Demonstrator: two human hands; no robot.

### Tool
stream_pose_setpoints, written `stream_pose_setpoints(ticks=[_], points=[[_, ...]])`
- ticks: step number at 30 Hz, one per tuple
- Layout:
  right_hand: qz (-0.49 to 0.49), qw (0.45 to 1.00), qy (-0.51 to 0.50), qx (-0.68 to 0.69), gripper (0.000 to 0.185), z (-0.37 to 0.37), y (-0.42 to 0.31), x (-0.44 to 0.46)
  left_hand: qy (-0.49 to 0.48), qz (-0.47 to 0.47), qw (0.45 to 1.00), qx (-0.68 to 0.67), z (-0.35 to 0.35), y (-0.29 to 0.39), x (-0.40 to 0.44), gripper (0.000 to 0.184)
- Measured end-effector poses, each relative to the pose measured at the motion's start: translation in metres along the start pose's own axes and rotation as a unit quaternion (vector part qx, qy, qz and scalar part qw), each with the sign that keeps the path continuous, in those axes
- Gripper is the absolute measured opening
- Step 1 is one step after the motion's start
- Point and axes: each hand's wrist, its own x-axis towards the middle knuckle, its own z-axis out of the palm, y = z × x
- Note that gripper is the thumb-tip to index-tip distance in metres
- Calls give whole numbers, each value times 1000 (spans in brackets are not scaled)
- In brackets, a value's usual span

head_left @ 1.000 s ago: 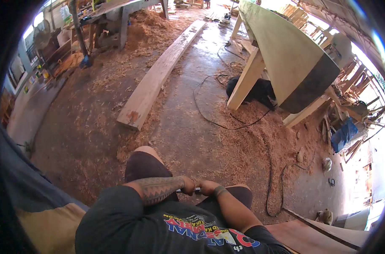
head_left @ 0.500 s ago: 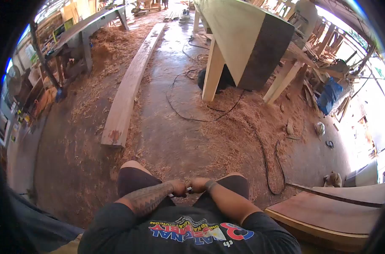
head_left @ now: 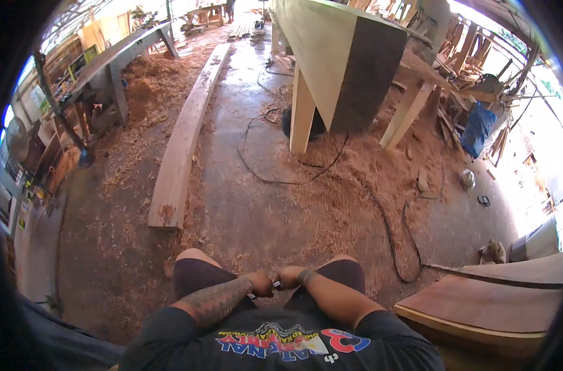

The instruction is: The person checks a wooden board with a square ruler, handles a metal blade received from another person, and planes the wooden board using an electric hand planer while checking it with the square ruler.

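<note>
My left hand [head_left: 261,284] is closed in front of my lap, its tattooed forearm coming in from the left. Right beside it, my right hand [head_left: 288,277] is closed too. A small shiny metal object [head_left: 277,285] shows between the two hands; it is too small to name, and most of it is hidden by the fingers. Both hands are between my knees, just above the printed dark shirt [head_left: 281,343].
A long plank [head_left: 185,139] lies on the floor ahead. Right of it a large pale hull-like piece [head_left: 322,55] stands on wooden legs. A black cable [head_left: 386,226] loops across wood shavings [head_left: 349,185]. A curved wooden panel [head_left: 479,303] is at the lower right.
The view has turned to the right and the plank and hull-like piece appear further left. My hands remain together, with less of the metal object showing between them.
</note>
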Motion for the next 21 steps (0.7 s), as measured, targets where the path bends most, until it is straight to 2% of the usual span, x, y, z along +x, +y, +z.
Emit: stream_pose_setpoints(ticks=[2, 3, 6, 9, 12, 13, 16, 20, 21], points=[[-47, 999, 9, 14, 28, 11, 14, 12, -7, 2, 1000, 1, -10, 7, -13, 53], [-71, 997, 12, 21, 27, 20, 22, 19, 28, 16, 999, 4, -7, 11, -18, 53], [-105, 991, 7, 82, 30, 42, 30, 22, -70, 21, 997, -31, -38, 35, -57, 51], [-47, 994, -30, 90, 36, 90, 55, 46, -23, 10, 998, -56, -32, 40, -78, 44], [83, 995, -18, 61, 47, 27, -35, -49, 34, 14, 984, -172, -27, 38, -103, 39], [92, 993, -15, 69, 49, 10, -52, -69, 84, 36, 982, -163, 5, 26, -78, 36], [119, 990, -7, 78, 56, -32, -85, -128, 60, -35, 975, -209, -68, 54, -165, 38], [162, 986, -36, -8, 62, -125, -88, -205, 147, -39, 955, -254, -120, 64, -252, 41], [182, 982, -21, 40, 62, -154, -86, -226, 153, -43, 951, -265, -128, 61, -270, 41]])
